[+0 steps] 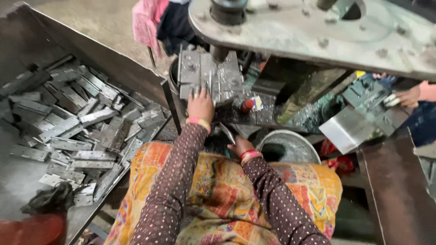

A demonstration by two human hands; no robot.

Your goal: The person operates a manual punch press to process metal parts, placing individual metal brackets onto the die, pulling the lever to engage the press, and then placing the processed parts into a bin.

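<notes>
My left hand (200,104) reaches forward with its fingers on the grey metal die block (209,75) under the press ram (219,52), touching a thin metal strip there. My right hand (239,146) is lower, near my lap, gripping a flat metal hinge piece (227,133) that sticks up to the left. Both arms wear dotted brown sleeves with pink and red bangles at the wrists.
A metal bin (113,63) at the left holds several grey hinge plates (68,124). A round metal bowl (290,146) sits right of my right hand. The press's heavy arm (318,31) overhangs. Another person's hand (408,96) works at the far right.
</notes>
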